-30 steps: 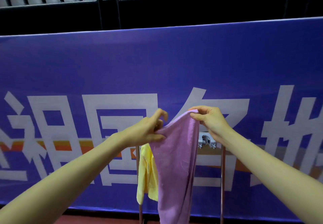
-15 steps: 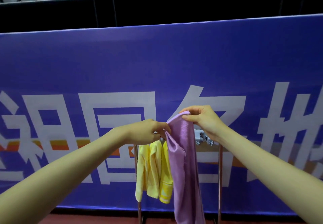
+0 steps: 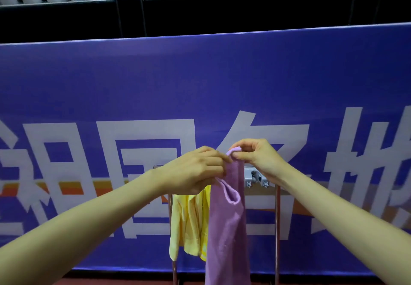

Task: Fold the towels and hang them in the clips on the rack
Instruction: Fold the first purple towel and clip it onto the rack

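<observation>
Item: purple towel (image 3: 226,224). I am pinching its top with left hand (image 3: 195,171) and right hand (image 3: 255,155), lining it up for the clip (image 3: 255,176).

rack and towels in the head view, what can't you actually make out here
- Whether the purple towel is in a clip yet: the left hand and right hand cover its top end.
- The yellow towel: its top and clip sit behind the left hand.
- The rack: its bar is mostly behind hands and towels, its feet cut off by the bottom edge.
- The grey clip: partly covered by the right hand.
</observation>
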Action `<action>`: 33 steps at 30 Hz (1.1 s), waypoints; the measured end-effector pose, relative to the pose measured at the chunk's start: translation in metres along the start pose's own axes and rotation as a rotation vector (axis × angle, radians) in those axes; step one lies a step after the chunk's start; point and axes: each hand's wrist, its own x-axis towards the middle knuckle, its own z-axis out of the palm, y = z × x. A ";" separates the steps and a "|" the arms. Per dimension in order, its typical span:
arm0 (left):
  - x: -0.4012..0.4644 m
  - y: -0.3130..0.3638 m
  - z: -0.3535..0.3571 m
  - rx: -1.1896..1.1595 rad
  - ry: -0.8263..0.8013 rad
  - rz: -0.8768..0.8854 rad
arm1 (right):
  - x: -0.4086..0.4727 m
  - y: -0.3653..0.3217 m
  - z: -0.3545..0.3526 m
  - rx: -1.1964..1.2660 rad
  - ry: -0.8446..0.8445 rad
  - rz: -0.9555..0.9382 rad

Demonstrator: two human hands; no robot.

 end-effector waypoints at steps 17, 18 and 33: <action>-0.001 0.014 0.019 -0.563 0.435 -0.845 | -0.008 0.003 0.022 0.240 -0.044 0.095; -0.001 0.015 0.019 -0.559 0.426 -0.858 | -0.009 0.003 0.023 0.257 -0.049 0.105; 0.002 0.010 0.022 -0.537 0.466 -0.932 | -0.012 -0.001 0.023 0.268 -0.079 0.086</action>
